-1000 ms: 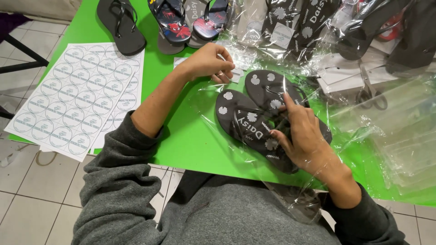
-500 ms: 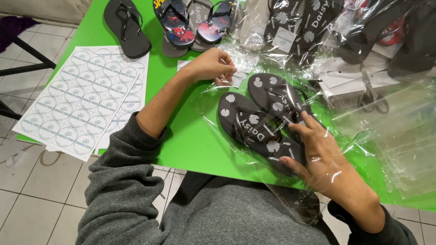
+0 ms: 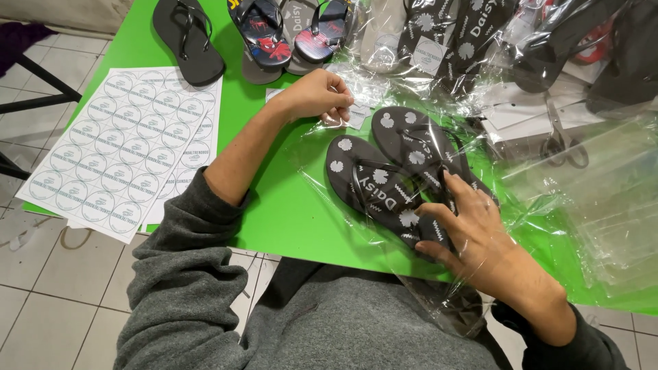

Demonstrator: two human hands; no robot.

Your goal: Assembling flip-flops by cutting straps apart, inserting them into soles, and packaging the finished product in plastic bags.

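Flip-flops (image 3: pixel 397 181), black pair, inside clear bag (image 3: pixel 384 82) on green tabletop (image 3: pixel 288 205). Right hand (image 3: pixel 473 236) spread flat on pair. Left hand (image 3: pixel 317 96) pinching bag edge.

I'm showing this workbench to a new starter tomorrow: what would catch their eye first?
The bright green table stands out, and at its middle a pair of dark flip-flops with white flower prints lies inside a clear plastic bag. The right hand rests on the pair through the bag, while the left hand pinches the bag's far edge. At the left lies a sheet of round stickers.
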